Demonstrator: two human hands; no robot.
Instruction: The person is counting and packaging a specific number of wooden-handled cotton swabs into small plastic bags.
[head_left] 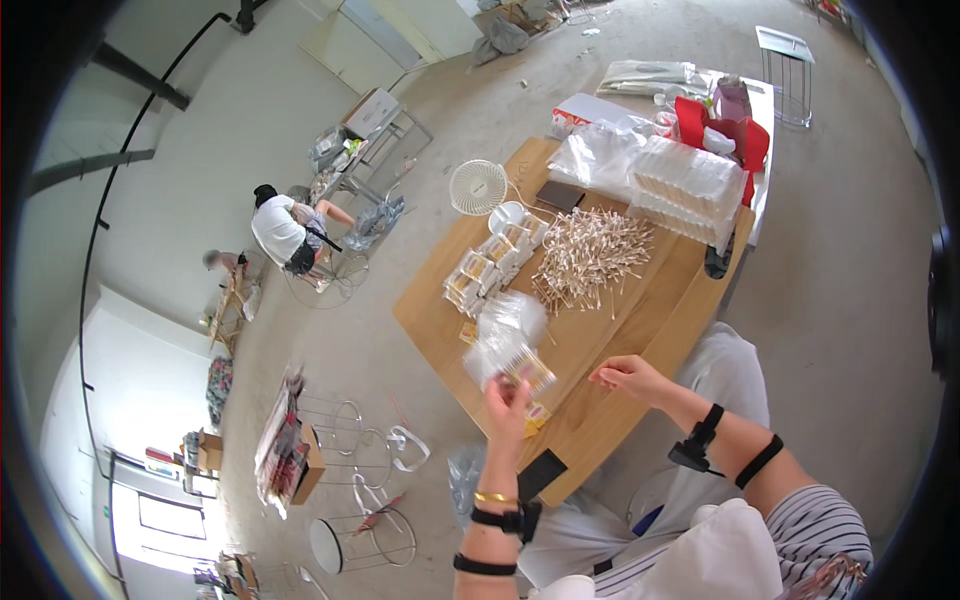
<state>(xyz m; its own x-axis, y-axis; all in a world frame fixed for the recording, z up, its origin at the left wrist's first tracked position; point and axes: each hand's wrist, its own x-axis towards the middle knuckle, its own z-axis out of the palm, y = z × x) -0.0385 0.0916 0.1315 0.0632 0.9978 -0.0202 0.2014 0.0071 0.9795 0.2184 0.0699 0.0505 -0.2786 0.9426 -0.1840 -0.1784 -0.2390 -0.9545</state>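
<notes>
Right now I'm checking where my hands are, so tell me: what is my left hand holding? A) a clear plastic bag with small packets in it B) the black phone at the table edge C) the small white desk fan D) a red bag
A: the left hand is raised over the wooden table with its fingers gripping a clear plastic bag with small packets in it; the right hand is empty.

Left hand raised, fingers pinched in a grip; right hand loosely curled, palm down, empty
</notes>
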